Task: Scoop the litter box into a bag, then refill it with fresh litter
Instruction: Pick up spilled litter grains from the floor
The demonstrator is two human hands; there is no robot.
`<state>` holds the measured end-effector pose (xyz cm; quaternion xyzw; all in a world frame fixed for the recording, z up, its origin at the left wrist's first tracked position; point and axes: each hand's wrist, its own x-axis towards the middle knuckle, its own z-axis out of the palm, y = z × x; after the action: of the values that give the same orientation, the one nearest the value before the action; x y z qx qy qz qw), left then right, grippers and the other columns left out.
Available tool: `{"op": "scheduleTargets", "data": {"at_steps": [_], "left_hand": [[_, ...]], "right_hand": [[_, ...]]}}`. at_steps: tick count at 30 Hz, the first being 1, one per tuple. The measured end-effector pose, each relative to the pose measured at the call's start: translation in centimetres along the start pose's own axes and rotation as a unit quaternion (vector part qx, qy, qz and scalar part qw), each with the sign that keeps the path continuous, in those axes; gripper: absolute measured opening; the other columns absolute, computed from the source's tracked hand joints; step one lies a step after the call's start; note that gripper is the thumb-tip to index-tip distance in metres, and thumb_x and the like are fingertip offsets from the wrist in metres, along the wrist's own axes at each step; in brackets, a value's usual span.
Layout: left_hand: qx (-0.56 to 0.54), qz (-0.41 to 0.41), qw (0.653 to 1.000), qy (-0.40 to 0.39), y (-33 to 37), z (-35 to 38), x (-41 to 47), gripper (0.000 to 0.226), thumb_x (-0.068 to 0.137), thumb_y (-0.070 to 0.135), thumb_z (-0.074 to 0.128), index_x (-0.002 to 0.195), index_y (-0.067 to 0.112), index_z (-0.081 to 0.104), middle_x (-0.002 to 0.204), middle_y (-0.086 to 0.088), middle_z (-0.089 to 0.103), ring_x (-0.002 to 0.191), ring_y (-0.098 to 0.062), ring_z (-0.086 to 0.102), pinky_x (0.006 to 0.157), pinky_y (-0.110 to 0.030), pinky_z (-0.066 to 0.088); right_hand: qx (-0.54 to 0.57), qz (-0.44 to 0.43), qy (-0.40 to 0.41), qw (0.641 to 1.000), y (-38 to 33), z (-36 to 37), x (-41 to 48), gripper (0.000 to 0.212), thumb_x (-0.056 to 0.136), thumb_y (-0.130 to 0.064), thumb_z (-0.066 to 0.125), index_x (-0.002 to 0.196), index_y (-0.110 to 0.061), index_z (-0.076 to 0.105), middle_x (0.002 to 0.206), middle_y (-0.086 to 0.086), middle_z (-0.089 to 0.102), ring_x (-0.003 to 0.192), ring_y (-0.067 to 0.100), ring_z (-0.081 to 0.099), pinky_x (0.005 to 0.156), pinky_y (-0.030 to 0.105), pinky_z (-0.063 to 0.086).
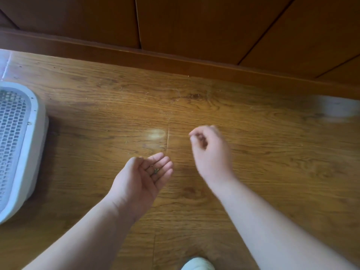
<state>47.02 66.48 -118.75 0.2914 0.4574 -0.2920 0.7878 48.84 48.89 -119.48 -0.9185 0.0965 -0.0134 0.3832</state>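
The white litter box (37,121) with a grey perforated grate stands at the left edge of the wooden floor, partly cut off by the frame. My left hand (144,176) is held palm up and cupped above the floor, with a few small dark litter grains (156,170) lying on its fingers. My right hand (210,151) hovers to its right, blurred, with the fingers curled in and the fingertips drawn together; whether they pinch anything I cannot tell. No bag or scoop is in view.
A dark wooden skirting board (175,61) and wall panels run across the back. A blurred white object (337,108) sits at the right edge by the wall. A pale shoe tip (197,264) shows at the bottom. Small specks lie scattered on the floor.
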Motion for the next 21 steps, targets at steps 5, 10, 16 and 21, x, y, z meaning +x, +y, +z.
{"op": "scheduleTargets", "data": {"at_steps": [5, 10, 16, 21], "left_hand": [[-0.001, 0.018, 1.000, -0.007, 1.2, -0.4, -0.5, 0.046, 0.100, 0.021, 0.029, 0.120, -0.006, 0.060, 0.113, -0.023, 0.070, 0.102, -0.033, 0.071, 0.092, -0.043, 0.052], [-0.009, 0.023, 1.000, -0.016, 1.8, -0.8, -0.7, 0.046, 0.101, 0.022, 0.028, 0.118, -0.006, 0.061, 0.111, -0.023, 0.071, 0.100, -0.032, 0.071, 0.084, -0.044, 0.058], [-0.021, 0.019, 0.999, -0.014, 1.8, -1.0, -0.5, 0.047, 0.102, 0.024, 0.029, 0.118, -0.006, 0.061, 0.111, -0.024, 0.071, 0.099, -0.032, 0.072, 0.082, -0.042, 0.059], [-0.027, 0.016, 0.999, -0.008, 1.9, -1.4, 0.0, 0.047, 0.102, 0.024, 0.029, 0.118, -0.007, 0.061, 0.110, -0.024, 0.071, 0.098, -0.032, 0.072, 0.080, -0.040, 0.060]], "right_hand": [[-0.044, 0.163, 0.093, 0.981, 4.9, -0.5, 8.4, 0.014, 0.096, -0.019, 0.054, 0.087, -0.028, 0.061, 0.088, -0.010, 0.063, 0.081, 0.010, 0.061, 0.060, 0.022, 0.046], [-0.067, 0.203, 0.159, 0.964, 6.4, -0.5, 14.5, 0.014, 0.096, -0.013, 0.052, 0.092, -0.022, 0.062, 0.096, -0.001, 0.066, 0.084, 0.017, 0.063, 0.057, 0.019, 0.042], [-0.080, 0.215, 0.150, 0.962, 7.3, 1.2, 16.8, 0.012, 0.096, -0.015, 0.056, 0.104, -0.020, 0.064, 0.104, 0.001, 0.067, 0.090, 0.020, 0.065, 0.070, 0.026, 0.052], [-0.089, 0.218, 0.166, 0.958, 7.4, 1.6, 17.1, 0.015, 0.096, -0.012, 0.053, 0.098, -0.021, 0.065, 0.103, 0.001, 0.067, 0.087, 0.019, 0.064, 0.065, 0.024, 0.049]]}}
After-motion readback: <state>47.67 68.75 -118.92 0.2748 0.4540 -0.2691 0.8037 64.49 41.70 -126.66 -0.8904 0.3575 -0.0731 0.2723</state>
